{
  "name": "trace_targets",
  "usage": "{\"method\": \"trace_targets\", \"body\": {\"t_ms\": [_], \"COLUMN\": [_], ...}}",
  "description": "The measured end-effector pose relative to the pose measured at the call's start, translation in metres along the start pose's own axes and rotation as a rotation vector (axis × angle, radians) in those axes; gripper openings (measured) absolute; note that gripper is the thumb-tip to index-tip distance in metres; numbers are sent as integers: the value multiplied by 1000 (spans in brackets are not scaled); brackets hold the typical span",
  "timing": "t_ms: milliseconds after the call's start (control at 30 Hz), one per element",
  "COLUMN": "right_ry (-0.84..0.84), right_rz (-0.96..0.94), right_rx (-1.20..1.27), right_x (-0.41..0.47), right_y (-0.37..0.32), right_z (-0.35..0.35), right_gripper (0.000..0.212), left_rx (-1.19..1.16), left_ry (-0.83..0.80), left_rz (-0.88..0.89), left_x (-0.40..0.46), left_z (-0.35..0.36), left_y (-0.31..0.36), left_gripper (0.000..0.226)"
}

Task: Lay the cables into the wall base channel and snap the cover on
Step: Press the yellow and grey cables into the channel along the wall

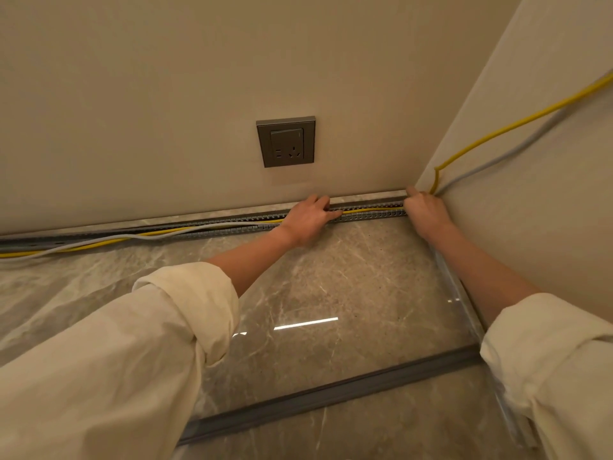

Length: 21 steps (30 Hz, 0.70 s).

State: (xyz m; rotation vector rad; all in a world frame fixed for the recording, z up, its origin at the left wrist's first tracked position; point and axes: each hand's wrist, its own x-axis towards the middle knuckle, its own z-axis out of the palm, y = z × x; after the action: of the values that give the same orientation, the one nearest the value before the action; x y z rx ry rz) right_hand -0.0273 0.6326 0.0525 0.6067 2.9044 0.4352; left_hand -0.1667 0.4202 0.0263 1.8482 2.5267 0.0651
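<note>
A grey slotted plastic wall base channel runs along the foot of the beige wall. A yellow cable and a white cable lie partly in it and spill out onto the marble floor at the left. The left hand curls its fingers over the channel's open edge, pressing the cables. The right hand grips at the corner; its fingers are hidden. The long grey cover strip lies apart on open floor. A grey wall socket sits above.

No words, brand names or numbers can be read anywhere in this view. The grey wall socket bears no legible marking, only its plain pin slots.
</note>
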Motion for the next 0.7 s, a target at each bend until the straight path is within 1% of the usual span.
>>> {"method": "trace_targets", "body": {"t_ms": [100, 233, 300, 400, 500, 567, 700], "right_ry": [-32, -91, -86, -41, -14, 2, 49], "right_rz": [15, 139, 175, 145, 108, 76, 13], "right_rx": [19, 82, 105, 127, 172, 183, 231], "right_x": [-3, -6, -6, -5, -7, -12, -21], "right_y": [-4, -22, -32, -46, -63, -77, -114], "right_z": [-2, -11, -17, -28, -38, -41, -45], "right_gripper": [28, 30, 31, 29, 28, 28, 28], "left_rx": [-13, -8, 0, -16, -59, -113, -189], "left_ry": [-8, -29, -35, -24, 27, 79, 162], "left_rz": [-18, -15, -17, -32, -57, -99, -207], "left_x": [-1, -3, -6, -12, -25, -39, -80], "left_z": [-1, -2, -3, -5, -7, -8, -9], "left_y": [1, 0, 0, -1, -5, -13, -39], "left_gripper": [55, 53, 52, 51, 46, 41, 41]}}
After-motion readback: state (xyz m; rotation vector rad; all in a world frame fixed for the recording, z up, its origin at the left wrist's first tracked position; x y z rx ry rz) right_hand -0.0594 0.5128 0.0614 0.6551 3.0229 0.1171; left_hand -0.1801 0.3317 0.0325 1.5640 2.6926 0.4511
